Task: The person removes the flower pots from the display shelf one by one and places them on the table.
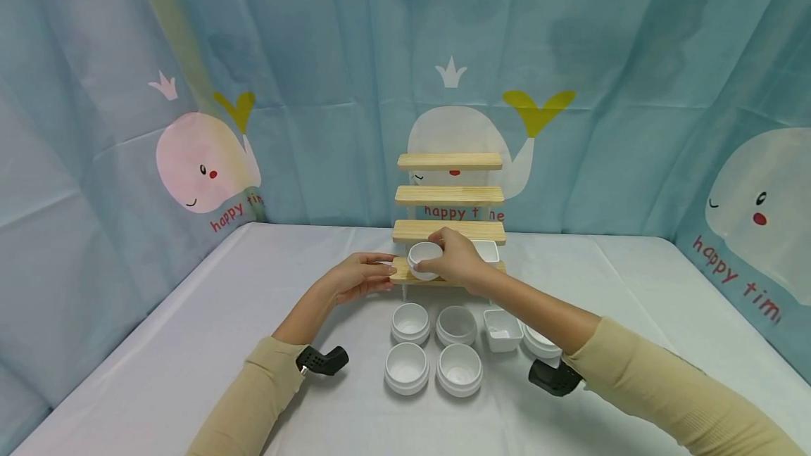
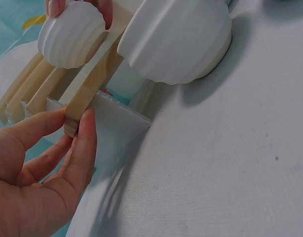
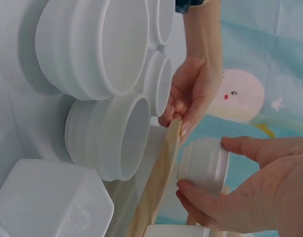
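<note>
My right hand [image 1: 462,262] pinches a small round white pot [image 1: 423,253] by its rim and side, over the left part of the lowest board of a stepped wooden shelf [image 1: 450,231]. In the right wrist view the pot [image 3: 203,165] is upright relative to the board [image 3: 158,177], its base close to the wood. My left hand [image 1: 357,276] grips the left end of that same board, thumb on one face and fingers on the other, as the left wrist view shows at the board end [image 2: 74,116]. A square white pot [image 1: 486,250] sits on the board's right part, partly behind my right hand.
In front of the shelf, several round white pots [image 1: 407,369] and a square one [image 1: 503,331] stand on the white tablecloth [image 1: 304,400]. My right forearm partly covers a round pot [image 1: 540,343]. Behind hangs a blue curtain [image 1: 317,90] with whale prints.
</note>
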`<state>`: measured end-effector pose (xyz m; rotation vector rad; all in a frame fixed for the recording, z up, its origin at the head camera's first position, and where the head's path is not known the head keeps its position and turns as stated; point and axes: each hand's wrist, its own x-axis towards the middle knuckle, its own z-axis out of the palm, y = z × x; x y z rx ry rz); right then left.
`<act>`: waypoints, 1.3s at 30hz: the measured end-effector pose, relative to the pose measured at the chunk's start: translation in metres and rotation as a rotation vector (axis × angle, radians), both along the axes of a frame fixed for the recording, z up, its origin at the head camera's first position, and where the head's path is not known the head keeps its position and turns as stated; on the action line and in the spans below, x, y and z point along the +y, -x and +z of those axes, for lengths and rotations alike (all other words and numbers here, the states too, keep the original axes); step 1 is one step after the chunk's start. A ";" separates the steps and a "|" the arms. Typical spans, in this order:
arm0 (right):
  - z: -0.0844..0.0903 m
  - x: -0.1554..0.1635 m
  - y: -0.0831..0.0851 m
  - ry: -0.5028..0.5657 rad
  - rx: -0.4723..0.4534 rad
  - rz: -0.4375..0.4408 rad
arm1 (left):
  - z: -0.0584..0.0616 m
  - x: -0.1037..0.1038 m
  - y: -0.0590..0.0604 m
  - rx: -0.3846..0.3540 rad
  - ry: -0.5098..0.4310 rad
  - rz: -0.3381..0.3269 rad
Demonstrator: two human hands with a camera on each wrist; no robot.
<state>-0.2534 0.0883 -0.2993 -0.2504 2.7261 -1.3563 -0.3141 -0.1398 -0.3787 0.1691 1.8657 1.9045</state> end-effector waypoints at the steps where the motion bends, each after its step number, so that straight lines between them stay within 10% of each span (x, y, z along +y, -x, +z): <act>1: 0.000 0.000 0.000 0.000 0.004 0.003 | 0.000 0.000 0.000 -0.001 0.001 0.000; 39: 0.001 0.032 -0.022 0.083 0.090 0.061 | 0.000 -0.001 -0.001 0.024 0.009 -0.012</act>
